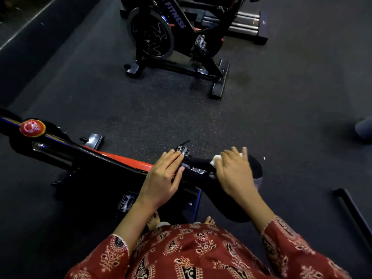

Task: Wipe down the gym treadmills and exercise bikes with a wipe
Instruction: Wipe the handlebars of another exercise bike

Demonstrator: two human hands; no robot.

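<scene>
The person stood over the near bike (112,160), which ran from lower right to upper left across the view, its frame black with an orange stripe. The right hand (234,172) lay flat on the black saddle (255,164), fingers spread and nearly straight, so its grip was open and pressing rather than clutching. Under that palm was the white wipe (215,159), bunched against the saddle top and peeking out by the thumb and between the fingers. The left hand (163,178) rested on the frame just ahead of the saddle nose, fingers straight and together, its grip open and holding nothing. A pedal (183,151) showed just beyond the left fingertips, and another (125,202) sat below the left wrist. A round red knob (32,127) stood on the frame far to the left. Bare feet (154,220) showed below the bike, above a red patterned tunic (191,254). A second bike (159,33) stood well apart on the dark speckled floor (281,97), its flywheel to the left. A dark bar (352,210) lay on the floor at the right.
</scene>
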